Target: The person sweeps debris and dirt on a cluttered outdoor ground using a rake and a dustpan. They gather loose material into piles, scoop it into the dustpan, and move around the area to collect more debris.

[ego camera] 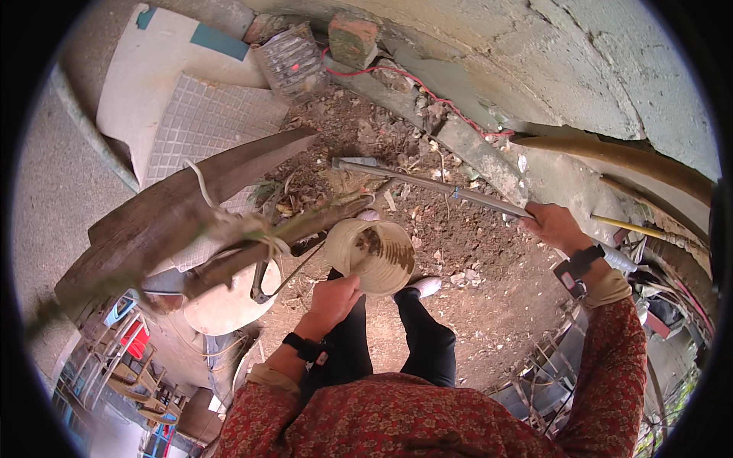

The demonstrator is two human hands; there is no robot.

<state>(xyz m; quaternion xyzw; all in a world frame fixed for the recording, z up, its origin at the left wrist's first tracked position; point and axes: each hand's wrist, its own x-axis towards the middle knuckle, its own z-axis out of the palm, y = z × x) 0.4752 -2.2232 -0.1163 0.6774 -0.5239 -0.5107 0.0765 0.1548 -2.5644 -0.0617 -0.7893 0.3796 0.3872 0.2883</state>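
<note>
My left hand (335, 299) grips the near edge of a pale ribbed plastic container (339, 246). The container is tilted so that its mouth shows, with brown dirt on the inner wall. In my right hand (552, 224) is one end of a long metal pole (484, 198). The pole slants away to the left over bare soil (487, 252), and its far end lies by a flat greyish piece (361, 161) in the dirt. Whether that piece is the tool's blade, I cannot tell. Both hands are well apart, the container between my feet and the pole.
Weathered wooden planks (200, 172) cross on the left, close to the container. Behind them lie a gridded panel (215, 120) and a white board (154, 63). A concrete wall (578, 63), a brick (352, 43) and a red cord (424, 86) edge the soil. Sticks (532, 395) stand at lower right.
</note>
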